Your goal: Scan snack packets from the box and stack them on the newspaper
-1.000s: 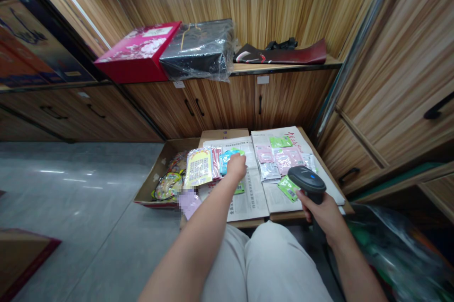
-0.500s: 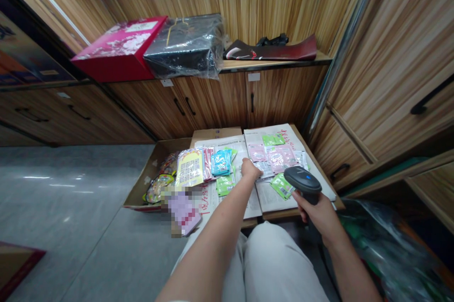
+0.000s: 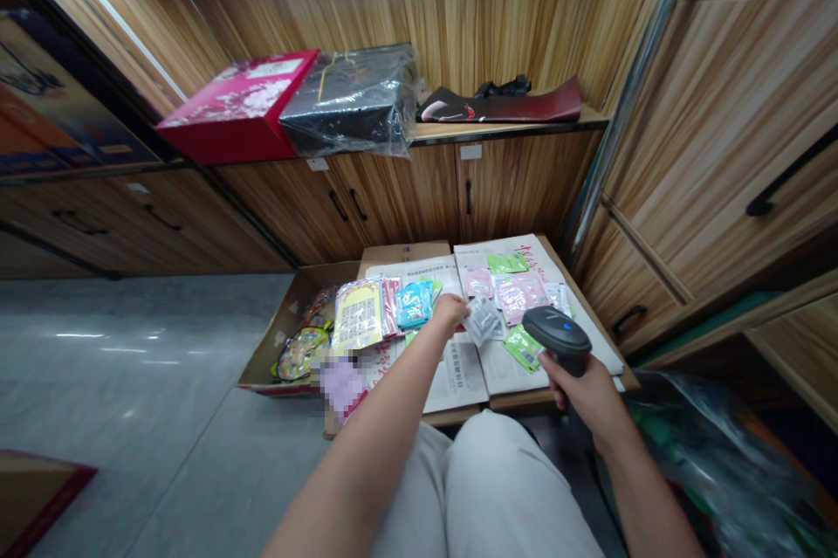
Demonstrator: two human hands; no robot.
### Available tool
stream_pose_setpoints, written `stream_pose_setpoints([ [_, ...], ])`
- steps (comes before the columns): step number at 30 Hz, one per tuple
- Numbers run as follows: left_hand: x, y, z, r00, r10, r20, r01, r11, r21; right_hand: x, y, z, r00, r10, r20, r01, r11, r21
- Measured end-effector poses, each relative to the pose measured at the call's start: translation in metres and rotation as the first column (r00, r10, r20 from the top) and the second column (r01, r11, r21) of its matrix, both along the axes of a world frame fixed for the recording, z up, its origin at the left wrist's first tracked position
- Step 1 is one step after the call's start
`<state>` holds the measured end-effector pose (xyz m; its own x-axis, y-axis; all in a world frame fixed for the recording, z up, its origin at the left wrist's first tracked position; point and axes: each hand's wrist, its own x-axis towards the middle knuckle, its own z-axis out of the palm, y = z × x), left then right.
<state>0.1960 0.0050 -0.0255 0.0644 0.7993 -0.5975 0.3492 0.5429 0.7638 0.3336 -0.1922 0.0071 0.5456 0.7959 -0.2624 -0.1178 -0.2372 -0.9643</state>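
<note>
My left hand pinches the edge of a silvery white sachet, lifted a little and tilted over the newspaper. My right hand is wrapped round the handle of a black barcode scanner with a small blue light on top. Under and beside the scanner lie a green sachet and pink sachets. Farther back is another green sachet. Left of my left hand are blue sachets and a yellow printed packet.
An open cardboard box with colourful packets stands at the left. On the shelf above are a red box, a plastic-wrapped black box and a dark curved sheet. Clear plastic bags lie at lower right.
My left hand has moved slightly left and raised the silvery sachet by its edge. The right hand keeps the scanner nearly in place. The view has shifted a little.
</note>
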Motion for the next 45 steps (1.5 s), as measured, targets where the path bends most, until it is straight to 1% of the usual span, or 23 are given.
stream_pose_setpoints([
  [2,-0.009,0.001,0.003,0.997,-0.055,0.051,0.045,0.983,0.177,-0.003,0.001,-0.001,1.0,0.018,0.026,-0.018,1.0,0.005],
  [4,-0.016,0.005,0.005,0.992,-0.108,0.067,0.08,0.942,0.326,-0.005,0.002,-0.003,0.998,0.038,0.059,-0.038,0.999,0.005],
  [6,-0.019,0.01,0.004,0.987,-0.145,0.063,0.103,0.894,0.435,-0.006,0.002,-0.003,0.995,0.044,0.089,-0.045,0.999,0.001],
  [8,-0.02,0.015,0.003,0.985,-0.171,0.03,0.133,0.855,0.502,-0.006,0.002,-0.003,0.993,0.04,0.108,-0.04,0.999,0.002],
  [11,-0.018,0.02,-0.001,0.978,-0.206,-0.029,0.189,0.821,0.539,-0.005,0.002,-0.002,0.991,0.047,0.126,-0.049,0.999,0.01],
  [17,-0.018,0.021,-0.007,0.97,-0.235,-0.055,0.225,0.797,0.561,-0.004,0.001,-0.002,0.985,0.077,0.152,-0.075,0.997,-0.018],
  [21,-0.018,0.02,-0.008,0.972,-0.233,-0.035,0.211,0.798,0.564,-0.005,0.001,-0.001,0.988,0.079,0.134,-0.076,0.997,-0.028],
  [26,-0.016,0.02,-0.007,0.973,-0.219,-0.067,0.219,0.798,0.561,-0.007,0.001,0.001,0.993,0.056,0.102,-0.055,0.998,-0.011],
  [28,-0.015,0.021,-0.009,0.979,-0.19,-0.075,0.2,0.809,0.553,-0.007,0.001,0.001,0.995,0.046,0.093,-0.047,0.999,0.004],
  [30,-0.016,0.022,-0.011,0.99,-0.111,-0.089,0.142,0.819,0.556,-0.007,0.001,0.002,0.995,0.037,0.093,-0.038,0.999,0.007],
  [33,-0.024,0.026,-0.014,0.988,0.086,-0.132,0.004,0.823,0.568,-0.007,0.0,0.001,0.994,0.027,0.102,-0.026,1.0,-0.014],
  [35,-0.032,0.029,-0.014,0.959,0.217,-0.18,-0.082,0.824,0.56,-0.007,-0.001,0.001,0.995,0.025,0.099,-0.023,1.0,-0.019],
  [37,-0.044,0.033,-0.012,0.923,0.31,-0.226,-0.137,0.816,0.562,-0.007,0.0,0.0,0.995,0.02,0.093,-0.019,1.0,-0.019],
  [39,-0.057,0.036,-0.01,0.9,0.351,-0.259,-0.143,0.798,0.585,-0.007,0.0,0.0,0.996,0.021,0.087,-0.019,1.0,-0.022],
  [41,-0.071,0.037,-0.008,0.883,0.364,-0.295,-0.121,0.786,0.607,-0.007,0.0,0.0,0.996,0.026,0.083,-0.024,0.999,-0.026],
  [43,-0.085,0.037,-0.007,0.869,0.361,-0.338,-0.093,0.79,0.606,-0.007,0.0,0.0,0.996,0.034,0.079,-0.032,0.999,-0.022],
  [45,-0.097,0.035,-0.007,0.854,0.347,-0.387,-0.065,0.81,0.583,-0.008,0.0,0.0,0.997,0.038,0.074,-0.036,0.999,-0.025],
])
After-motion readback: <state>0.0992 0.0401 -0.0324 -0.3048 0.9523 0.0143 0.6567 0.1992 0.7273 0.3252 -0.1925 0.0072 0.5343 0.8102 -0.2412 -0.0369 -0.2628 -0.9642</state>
